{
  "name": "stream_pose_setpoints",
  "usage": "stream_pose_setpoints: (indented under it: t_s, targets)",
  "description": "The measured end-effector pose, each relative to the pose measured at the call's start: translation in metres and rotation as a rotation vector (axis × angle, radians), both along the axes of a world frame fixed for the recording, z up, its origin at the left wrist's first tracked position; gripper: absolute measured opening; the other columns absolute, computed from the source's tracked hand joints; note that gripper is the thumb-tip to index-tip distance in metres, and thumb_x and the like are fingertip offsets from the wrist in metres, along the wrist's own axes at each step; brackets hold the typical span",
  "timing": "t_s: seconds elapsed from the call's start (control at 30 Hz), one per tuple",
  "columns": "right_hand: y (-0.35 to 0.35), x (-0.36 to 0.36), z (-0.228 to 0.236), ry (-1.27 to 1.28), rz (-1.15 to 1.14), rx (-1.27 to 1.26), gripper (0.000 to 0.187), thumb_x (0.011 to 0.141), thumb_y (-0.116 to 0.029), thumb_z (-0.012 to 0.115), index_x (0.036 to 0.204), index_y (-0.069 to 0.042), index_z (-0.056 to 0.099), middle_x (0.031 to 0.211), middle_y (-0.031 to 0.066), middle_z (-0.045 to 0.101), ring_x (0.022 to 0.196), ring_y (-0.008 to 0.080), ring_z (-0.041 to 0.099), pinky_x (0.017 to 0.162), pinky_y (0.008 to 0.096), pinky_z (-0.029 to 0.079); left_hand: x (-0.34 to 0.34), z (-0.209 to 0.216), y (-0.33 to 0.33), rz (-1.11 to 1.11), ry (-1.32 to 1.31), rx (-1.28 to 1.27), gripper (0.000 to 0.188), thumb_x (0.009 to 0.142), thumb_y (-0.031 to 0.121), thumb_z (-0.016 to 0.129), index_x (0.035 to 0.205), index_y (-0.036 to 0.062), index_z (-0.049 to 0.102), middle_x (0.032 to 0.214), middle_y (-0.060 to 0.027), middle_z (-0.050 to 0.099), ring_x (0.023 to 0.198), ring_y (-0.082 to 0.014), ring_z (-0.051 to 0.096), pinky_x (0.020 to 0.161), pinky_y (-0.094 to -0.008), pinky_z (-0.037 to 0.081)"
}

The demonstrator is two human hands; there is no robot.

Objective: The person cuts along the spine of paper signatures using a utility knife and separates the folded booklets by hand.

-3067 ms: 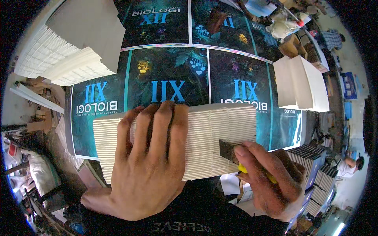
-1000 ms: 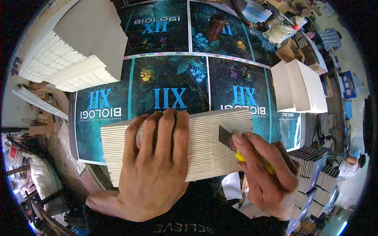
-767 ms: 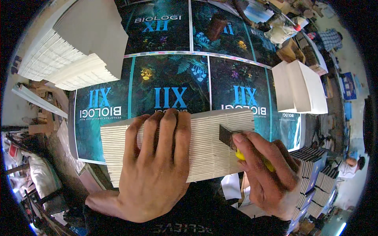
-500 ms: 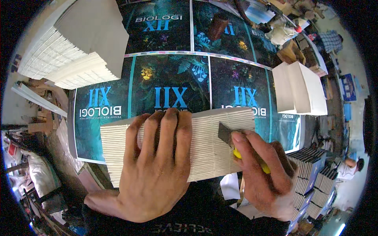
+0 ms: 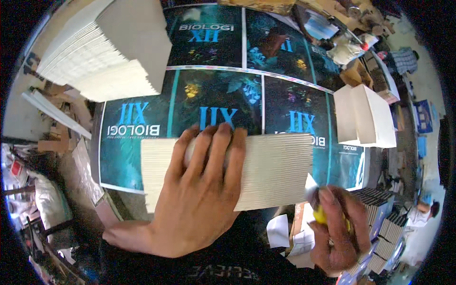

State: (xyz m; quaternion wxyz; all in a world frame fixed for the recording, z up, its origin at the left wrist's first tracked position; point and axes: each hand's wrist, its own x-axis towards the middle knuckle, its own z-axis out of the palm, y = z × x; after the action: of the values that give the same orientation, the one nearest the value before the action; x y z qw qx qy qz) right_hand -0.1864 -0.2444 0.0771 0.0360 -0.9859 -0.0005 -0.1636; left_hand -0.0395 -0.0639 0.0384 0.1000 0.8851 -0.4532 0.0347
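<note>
Left hand (image 5: 199, 199) is spread flat on the paper stack (image 5: 280, 171), laid long from left to right; a yellow tool (image 5: 319, 214) is gripped by the right hand (image 5: 339, 232).

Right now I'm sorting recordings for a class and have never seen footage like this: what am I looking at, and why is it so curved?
The view comes from a wide fisheye camera worn on a person's head, looking down, so straight edges bend toward the rim. No machine is here, only two bare hands. The left hand lies flat on a cream ribbed stack of pages, pressing it down. The right hand grips a yellow-handled tool at the stack's right end; it is blurred, so its blade is unclear. Underneath lie large dark teal printed cover sheets. A tall pile of white paper sits upper left, a white block to the right.
</note>
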Motion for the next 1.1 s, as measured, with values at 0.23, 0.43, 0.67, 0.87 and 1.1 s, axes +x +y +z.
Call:
stream_pose_setpoints:
  t_s: [0.23,0.43,0.67,0.87,1.1]
  targets:
    - [0.0,0.003,-0.019,0.049,0.131,0.151,0.048,0.078,-0.01,0.084,0.124,-0.004,0.071,0.114,0.0184,0.071,0.081,0.0245,0.072,0.068,0.0341,0.061,0.015,0.002,0.057,0.216,0.028,0.04,0.097,0.064,0.025,0.084,0.15,0.0046,0.043,0.148,-0.0209,0.046,0.138,-0.0403,0.045,0.12,-0.0539,0.032]
    - [0.005,0.012,-0.017,0.147,0.437,0.139,0.046,0.085,-0.016,0.081,0.128,-0.004,0.07,0.128,0.0175,0.068,0.067,0.0164,0.067,0.059,0.0278,0.056,0.012,-0.012,0.06,0.205,0.146,-0.22,0.091,0.066,0.021,0.084,0.146,0.0027,0.045,0.144,-0.0228,0.048,0.13,-0.0455,0.049,0.113,-0.052,0.04]
    - [0.01,0.012,-0.008,0.219,0.423,0.072,0.049,0.085,-0.018,0.082,0.131,-0.005,0.068,0.133,0.0134,0.066,0.066,0.0143,0.064,0.057,0.0268,0.053,0.016,-0.018,0.06,0.182,0.165,-0.235,0.087,0.068,0.021,0.084,0.143,0.0019,0.046,0.138,-0.0232,0.05,0.129,-0.0459,0.049,0.11,-0.0518,0.042]
    - [0.016,0.011,-0.012,0.183,0.397,0.065,0.052,0.082,-0.018,0.084,0.131,-0.007,0.069,0.131,0.0101,0.068,0.065,0.014,0.063,0.055,0.0268,0.052,0.014,-0.022,0.063,0.211,0.14,-0.195,0.081,0.07,0.019,0.082,0.141,0.0022,0.047,0.136,-0.0229,0.051,0.127,-0.0454,0.049,0.109,-0.0516,0.043]
    - [0.027,0.015,-0.002,0.271,0.345,0.014,0.036,0.084,-0.008,0.081,0.118,0.0,0.072,0.121,0.0153,0.069,0.088,0.0212,0.074,0.068,0.0294,0.063,0.014,-0.018,0.057,0.228,0.148,-0.232,0.083,0.067,0.013,0.082,0.142,0.0028,0.048,0.134,-0.0221,0.053,0.128,-0.0447,0.05,0.109,-0.0508,0.044]
